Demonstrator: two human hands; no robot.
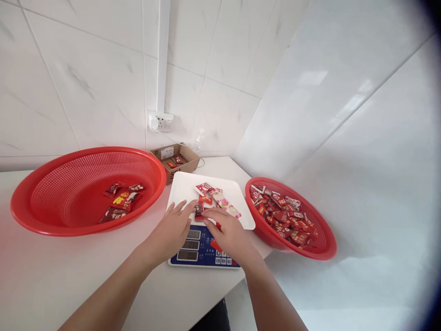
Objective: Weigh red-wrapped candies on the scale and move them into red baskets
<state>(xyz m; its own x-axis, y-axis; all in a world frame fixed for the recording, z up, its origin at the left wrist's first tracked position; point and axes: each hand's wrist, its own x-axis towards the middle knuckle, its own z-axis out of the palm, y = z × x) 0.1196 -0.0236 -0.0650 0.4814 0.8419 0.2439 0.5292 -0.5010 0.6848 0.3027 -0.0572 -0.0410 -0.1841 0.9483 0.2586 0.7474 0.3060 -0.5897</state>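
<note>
In the head view, the packets lie loosely in a group on the white weighing tray. One could slide off, I think, if a finger pushes it too hard. A palm resting on the tray or the keypad could also disturb the reading. The right basket seems to reach past the table edge, so a bump from the arm might tip it.

The left hand is loosely open, its fingers spread just beside a dark packet. The right hand is bent over that packet's near side; whether it grips anything, I cannot tell.
</note>
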